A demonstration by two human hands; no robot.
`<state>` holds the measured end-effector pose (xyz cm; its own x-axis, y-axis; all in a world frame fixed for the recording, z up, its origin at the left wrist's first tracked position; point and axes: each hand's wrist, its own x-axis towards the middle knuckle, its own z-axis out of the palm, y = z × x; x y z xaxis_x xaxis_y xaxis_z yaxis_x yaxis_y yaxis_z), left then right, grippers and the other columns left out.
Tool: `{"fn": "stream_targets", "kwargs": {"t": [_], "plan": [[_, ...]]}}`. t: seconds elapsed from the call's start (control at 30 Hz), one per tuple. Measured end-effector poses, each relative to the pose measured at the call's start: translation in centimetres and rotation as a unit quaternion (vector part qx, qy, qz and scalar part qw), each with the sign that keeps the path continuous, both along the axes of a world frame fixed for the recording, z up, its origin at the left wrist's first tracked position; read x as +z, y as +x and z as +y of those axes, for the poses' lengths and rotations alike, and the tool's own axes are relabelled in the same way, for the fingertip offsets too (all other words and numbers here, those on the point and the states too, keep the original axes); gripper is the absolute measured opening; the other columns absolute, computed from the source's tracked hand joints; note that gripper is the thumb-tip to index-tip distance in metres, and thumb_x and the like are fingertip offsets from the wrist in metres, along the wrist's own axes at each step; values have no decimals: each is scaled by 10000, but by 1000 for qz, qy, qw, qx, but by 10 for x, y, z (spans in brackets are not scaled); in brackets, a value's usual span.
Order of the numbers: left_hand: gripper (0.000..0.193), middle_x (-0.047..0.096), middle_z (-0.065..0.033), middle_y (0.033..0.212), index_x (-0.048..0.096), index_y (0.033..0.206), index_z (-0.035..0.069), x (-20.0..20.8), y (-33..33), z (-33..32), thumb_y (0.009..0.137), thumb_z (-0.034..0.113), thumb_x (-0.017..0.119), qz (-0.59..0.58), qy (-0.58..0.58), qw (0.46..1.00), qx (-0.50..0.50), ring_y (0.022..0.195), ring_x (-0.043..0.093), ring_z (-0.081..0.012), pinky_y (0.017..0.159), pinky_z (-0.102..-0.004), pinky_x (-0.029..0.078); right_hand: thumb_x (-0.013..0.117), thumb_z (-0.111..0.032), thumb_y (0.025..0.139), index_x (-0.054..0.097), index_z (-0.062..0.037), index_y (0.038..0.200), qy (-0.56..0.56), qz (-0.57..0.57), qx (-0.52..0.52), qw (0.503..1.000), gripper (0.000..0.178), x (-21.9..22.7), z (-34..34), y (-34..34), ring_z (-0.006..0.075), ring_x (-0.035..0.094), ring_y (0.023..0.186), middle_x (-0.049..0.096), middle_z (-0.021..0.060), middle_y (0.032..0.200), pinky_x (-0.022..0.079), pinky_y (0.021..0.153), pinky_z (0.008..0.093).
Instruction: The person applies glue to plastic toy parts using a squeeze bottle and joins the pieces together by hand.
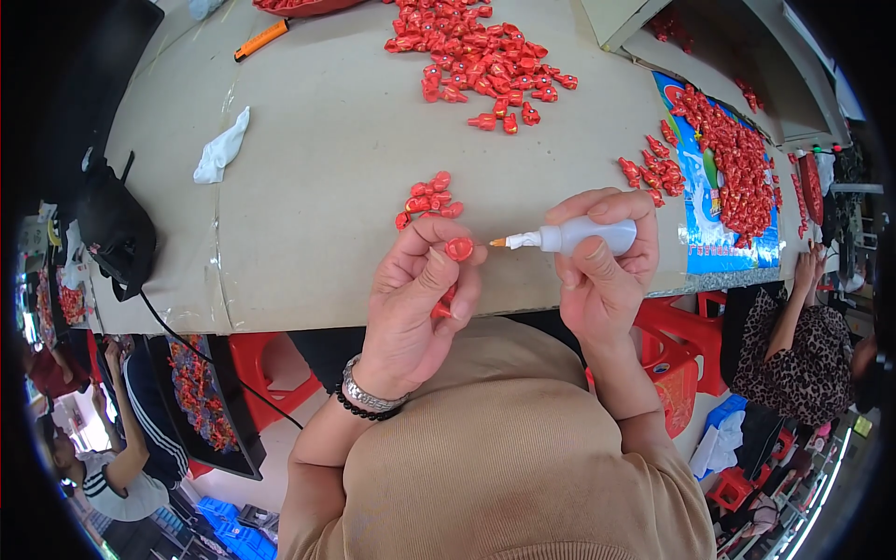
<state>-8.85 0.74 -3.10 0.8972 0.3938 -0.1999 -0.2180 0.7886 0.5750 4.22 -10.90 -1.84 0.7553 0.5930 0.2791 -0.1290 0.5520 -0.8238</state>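
My left hand (pixel 416 303) is closed, pinching a small red plastic piece (pixel 458 248) between thumb and forefinger, its round hollow end facing up. More red plastic shows between the lower fingers of that hand. My right hand (pixel 609 271) grips a white squeeze bottle (pixel 590 235) lying sideways. The bottle's thin orange-tipped nozzle points left at the red piece, a short gap from it. White wrapping covers the base of the nozzle. Just beyond my left hand, a small cluster of red pieces (pixel 431 197) lies on the table (pixel 317 177).
A large heap of red pieces (pixel 485 61) lies at the far middle. Another heap (pixel 733 168) covers a blue printed sheet (pixel 693 224) at right. An orange-handled cutter (pixel 261 40), a crumpled white tissue (pixel 222 147) and a black corded object (pixel 114 229) are at left. Other people sit at both sides.
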Motion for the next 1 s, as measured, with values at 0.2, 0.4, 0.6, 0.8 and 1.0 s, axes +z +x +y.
{"fn": "stream_targets", "kwargs": {"t": [0.2, 0.4, 0.6, 0.8, 1.0], "plan": [[230, 603, -38, 925, 534, 1034, 67, -2, -1, 0, 926, 269, 550, -2, -6, 1000, -10, 559, 470, -56, 412, -174, 289, 622, -14, 833, 460, -33, 973, 2, 2, 0, 1000, 216, -1, 1, 1, 86, 508, 606, 614, 167, 875, 334, 454, 187], [217, 606, -35, 913, 546, 1018, 68, -2, -1, 0, 924, 264, 557, 8, -7, 1000, -13, 558, 471, -58, 417, -177, 291, 625, -12, 827, 459, -33, 972, 5, -7, -3, 1000, 221, 3, 2, 0, 81, 491, 587, 616, 168, 875, 338, 459, 187], [207, 610, -38, 901, 558, 1003, 67, -3, 0, -3, 920, 256, 565, 10, 2, 1000, -5, 555, 466, -55, 418, -181, 285, 647, -28, 815, 457, -38, 957, -1, -32, -2, 999, 238, 4, 4, -4, 82, 503, 602, 623, 163, 873, 363, 466, 191], [198, 612, -35, 892, 558, 995, 66, -3, 0, -2, 919, 249, 568, 10, 1, 1000, -3, 554, 466, -57, 419, -182, 285, 659, -37, 810, 457, -42, 949, -16, -42, -5, 999, 246, 3, 4, -4, 86, 511, 610, 628, 164, 880, 372, 467, 194], [186, 611, -32, 894, 557, 977, 66, -2, -1, -3, 919, 243, 569, 16, 2, 1000, -7, 563, 468, -58, 426, -186, 289, 662, -129, 838, 455, -51, 968, -26, -72, -10, 997, 257, 1, 5, -3, 72, 441, 497, 610, 188, 927, 370, 442, 172]]}}
